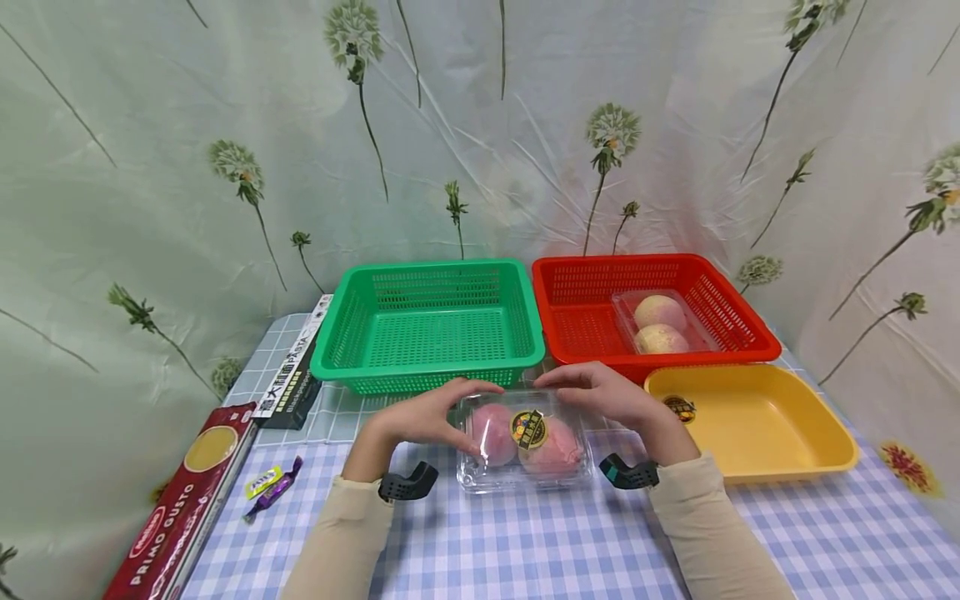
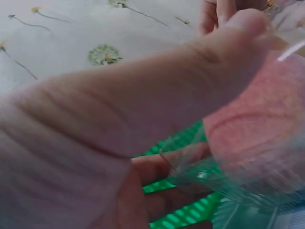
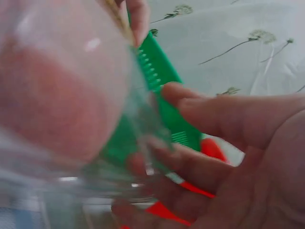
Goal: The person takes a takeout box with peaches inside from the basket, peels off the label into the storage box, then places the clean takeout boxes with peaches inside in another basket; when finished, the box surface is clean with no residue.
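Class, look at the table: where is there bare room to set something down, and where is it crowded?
Free: the green basket, the yellow tray, and checked cloth near the front edge. Crowded: the middle, where both hands hold the clear peach box, and the left edge beside the pasta box.

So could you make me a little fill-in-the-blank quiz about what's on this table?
1. Both hands, left hand and right hand, hold a clear plastic clamshell box of two ____ peaches.
2. The green plastic mesh basket holds ____.
3. A second clear box of peaches lies in the ____ basket.
4. The yellow plastic tray sits in front of the ____ basket.

Missing words: pink; nothing; red; red
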The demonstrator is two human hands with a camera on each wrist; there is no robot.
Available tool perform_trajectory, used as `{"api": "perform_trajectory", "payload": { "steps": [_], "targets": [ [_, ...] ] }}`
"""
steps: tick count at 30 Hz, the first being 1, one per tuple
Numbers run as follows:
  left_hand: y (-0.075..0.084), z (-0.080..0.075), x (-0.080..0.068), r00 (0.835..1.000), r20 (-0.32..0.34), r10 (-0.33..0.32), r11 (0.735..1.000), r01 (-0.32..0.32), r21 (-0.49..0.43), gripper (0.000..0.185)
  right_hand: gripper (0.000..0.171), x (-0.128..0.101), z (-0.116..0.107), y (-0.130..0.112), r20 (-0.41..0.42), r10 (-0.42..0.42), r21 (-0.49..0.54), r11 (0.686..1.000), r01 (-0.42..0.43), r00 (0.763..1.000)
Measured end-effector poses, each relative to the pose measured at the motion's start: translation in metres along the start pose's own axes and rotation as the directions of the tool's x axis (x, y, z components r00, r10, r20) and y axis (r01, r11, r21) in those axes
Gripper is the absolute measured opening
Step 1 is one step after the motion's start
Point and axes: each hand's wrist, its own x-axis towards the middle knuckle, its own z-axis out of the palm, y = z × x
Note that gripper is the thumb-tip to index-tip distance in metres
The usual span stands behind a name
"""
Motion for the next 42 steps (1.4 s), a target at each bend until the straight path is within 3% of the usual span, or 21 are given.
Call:
{"api": "perform_trajectory", "payload": {
  "steps": [6, 11, 15, 21, 28, 42],
  "targets": [
    [-0.01, 0.004, 0.006, 0.999, -0.042, 0.03, 0.997, -0.033, -0.064, 0.084, 0.04, -0.01, -0.008, -0.013, 0.052, -0.03, -0.139, 0.99, 0.037, 0.998],
    [-0.02, 0.008, 0.012, 0.995, -0.07, 0.066, 0.988, -0.074, -0.132, 0.081, 0.04, -0.015, -0.008, -0.025, -0.037, -0.063, -0.223, 0.973, 0.053, 0.997],
    [-0.025, 0.01, 0.013, 0.996, -0.058, 0.07, 0.973, -0.081, -0.217, 0.079, 0.036, -0.013, -0.001, -0.034, -0.083, -0.094, -0.216, 0.974, 0.074, 0.992],
    [-0.029, 0.012, 0.014, 0.997, -0.008, 0.075, 0.947, -0.073, -0.313, 0.08, 0.035, -0.004, 0.015, -0.034, -0.013, -0.123, -0.247, 0.962, 0.116, 0.992],
    [-0.028, 0.012, 0.014, 0.995, 0.009, 0.096, 0.933, -0.087, -0.349, 0.08, 0.043, 0.005, 0.027, -0.027, 0.037, -0.151, -0.366, 0.918, 0.154, 0.988],
    [-0.03, 0.013, 0.015, 0.997, 0.01, 0.078, 0.93, -0.07, -0.36, 0.079, 0.04, 0.006, 0.032, -0.028, 0.03, -0.105, -0.369, 0.923, 0.109, 0.994]
  ]
}}
